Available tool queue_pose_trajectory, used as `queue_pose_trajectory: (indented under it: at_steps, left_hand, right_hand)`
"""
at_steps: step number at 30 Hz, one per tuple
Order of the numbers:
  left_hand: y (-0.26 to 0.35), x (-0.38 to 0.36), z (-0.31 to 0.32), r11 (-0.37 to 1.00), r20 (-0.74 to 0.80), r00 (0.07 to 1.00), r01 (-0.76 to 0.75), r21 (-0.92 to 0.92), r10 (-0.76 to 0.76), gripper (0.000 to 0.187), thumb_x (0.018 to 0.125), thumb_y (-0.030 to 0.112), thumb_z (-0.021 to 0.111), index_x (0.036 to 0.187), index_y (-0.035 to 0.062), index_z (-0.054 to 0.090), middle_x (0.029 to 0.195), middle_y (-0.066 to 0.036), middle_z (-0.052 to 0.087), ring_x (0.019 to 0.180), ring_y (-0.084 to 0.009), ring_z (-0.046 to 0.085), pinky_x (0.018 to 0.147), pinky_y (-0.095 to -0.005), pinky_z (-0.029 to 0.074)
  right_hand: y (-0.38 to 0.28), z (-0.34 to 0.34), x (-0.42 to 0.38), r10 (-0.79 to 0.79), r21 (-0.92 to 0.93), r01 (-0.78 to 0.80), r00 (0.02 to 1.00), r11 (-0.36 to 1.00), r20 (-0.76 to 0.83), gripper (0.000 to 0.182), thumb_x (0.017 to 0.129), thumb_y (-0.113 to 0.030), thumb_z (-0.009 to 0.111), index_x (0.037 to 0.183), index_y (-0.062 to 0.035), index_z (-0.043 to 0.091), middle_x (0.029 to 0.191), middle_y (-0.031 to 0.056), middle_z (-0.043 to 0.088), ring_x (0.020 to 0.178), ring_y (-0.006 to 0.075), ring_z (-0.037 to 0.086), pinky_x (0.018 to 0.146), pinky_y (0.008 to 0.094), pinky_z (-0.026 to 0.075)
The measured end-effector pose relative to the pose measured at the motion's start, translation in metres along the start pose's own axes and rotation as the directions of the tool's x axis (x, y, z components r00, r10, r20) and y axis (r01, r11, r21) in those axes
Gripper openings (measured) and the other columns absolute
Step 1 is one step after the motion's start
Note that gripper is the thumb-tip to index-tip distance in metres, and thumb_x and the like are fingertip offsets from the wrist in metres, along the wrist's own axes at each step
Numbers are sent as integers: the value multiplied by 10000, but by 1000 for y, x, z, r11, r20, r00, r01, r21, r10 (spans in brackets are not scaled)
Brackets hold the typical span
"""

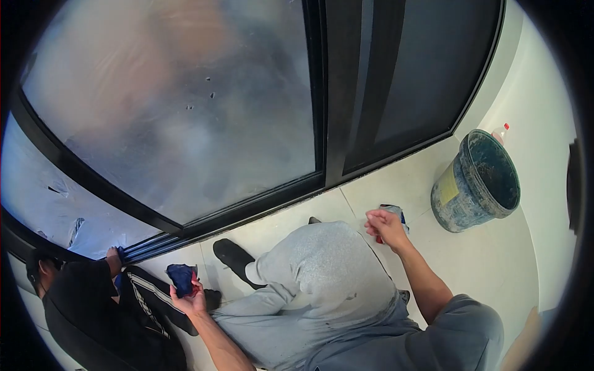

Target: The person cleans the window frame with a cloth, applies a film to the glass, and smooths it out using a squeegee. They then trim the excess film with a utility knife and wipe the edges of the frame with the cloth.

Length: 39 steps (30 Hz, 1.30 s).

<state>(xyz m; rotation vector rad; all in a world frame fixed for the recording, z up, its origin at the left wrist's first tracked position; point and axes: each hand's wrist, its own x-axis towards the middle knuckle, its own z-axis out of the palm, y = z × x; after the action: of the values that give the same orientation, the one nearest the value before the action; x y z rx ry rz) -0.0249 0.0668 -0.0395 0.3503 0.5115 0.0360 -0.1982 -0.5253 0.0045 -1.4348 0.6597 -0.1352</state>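
My left hand point(190, 301) grips a small dark blue packet point(180, 278) with red along its lower edge, held up above the floor near my outstretched foot. The packet looks soft and crumpled. To the right of my knee, my right hand point(387, 227) hovers with loosely bent fingers pointing left, and nothing shows in it. Just behind that hand, a red, white and dark packet point(403, 216) lies on the tiles, partly covered by the fingers.
A sliding door in a black frame point(320, 93) has a film-covered pane point(247, 123). Its track point(151, 247) runs along the floor. At left, a person in black point(99, 315) crouches with a hand at the track. A dirty bucket point(455, 198) and a red-capped bottle point(501, 133) stand right.
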Motion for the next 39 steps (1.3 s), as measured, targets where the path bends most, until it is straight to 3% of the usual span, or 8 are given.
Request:
queue_pose_trajectory:
  at_steps: [4, 15, 22, 26, 30, 32, 36, 39]
  left_hand:
    - [-1, -6, 6, 1000, 9, 1000, -9, 7, 9, 581, 878, 395, 663, 1285, -6, 555, 1257, -188, 604, 1109, -366, 605, 764, -383, 544]
    - [0, -7, 5, 1000, 9, 1000, -6, -21, 6, 523, 880, 376, 654, 1265, 31, 575, 1259, -173, 617, 1123, -355, 610, 767, -401, 548]
    - [-6, -15, 19, 999, 21, 1000, 7, -37, -7, 581, 865, 411, 622, 1325, 62, 551, 1306, -152, 593, 1132, -354, 589, 750, -394, 543]
    - [-6, -17, 19, 999, 97, 995, -18, -35, 21, 613, 866, 421, 602, 1353, 54, 530, 1333, -175, 568, 1168, -403, 562, 757, -387, 534]
    - [-10, -24, 26, 997, 78, 996, -49, -67, 54, 586, 877, 422, 599, 1335, 60, 546, 1336, -164, 565, 1175, -409, 552, 767, -381, 521]
    - [-11, -28, 31, 996, 67, 995, -72, -58, 75, 569, 879, 415, 604, 1325, 66, 553, 1333, -161, 568, 1176, -400, 549, 768, -378, 517]
    - [-14, -37, 41, 994, 45, 994, -96, -54, 98, 543, 874, 397, 620, 1308, 76, 565, 1320, -137, 580, 1149, -369, 555, 785, -379, 506]
    - [-16, -37, 42, 990, 14, 990, -138, -40, 138, 528, 873, 382, 625, 1313, 95, 569, 1320, -123, 590, 1169, -321, 562, 791, -377, 503]
  right_hand:
    - [6, -11, -14, 66, 18, -65, 996, 998, -60, 269, 957, -193, 666, 1131, 11, 643, 851, 77, 695, 727, 109, 644, 657, 248, 530]
    - [-22, 21, 18, -263, -249, 258, 965, 934, 14, 239, 945, -161, 669, 1077, 38, 660, 839, 77, 695, 750, 119, 655, 692, 271, 535]
    - [-149, 48, 43, -548, -112, 546, 836, 830, 12, 222, 974, -151, 642, 1115, 19, 664, 875, 52, 687, 806, 102, 647, 732, 255, 540]
    - [-216, 98, 35, -643, -43, 671, 726, 741, 244, 239, 977, -137, 633, 1145, 31, 661, 914, 59, 686, 856, 93, 643, 772, 249, 535]
    - [-232, 162, 29, -574, -83, 781, 522, 619, 631, 229, 927, -125, 686, 1120, -3, 686, 868, 20, 695, 796, 96, 627, 739, 272, 506]
    - [-227, 191, 33, -395, -108, 718, 494, 688, 775, 237, 910, -144, 708, 1098, -1, 689, 840, 36, 697, 766, 106, 623, 729, 288, 506]
    - [-183, 190, 61, -268, -187, 709, 478, 681, 836, 280, 894, -179, 729, 1084, 21, 682, 804, 66, 694, 763, 134, 636, 721, 292, 507]
    - [-147, 169, 85, -269, -237, 650, 579, 722, 769, 237, 888, -151, 726, 1052, 17, 692, 793, 54, 684, 729, 122, 612, 691, 282, 494]
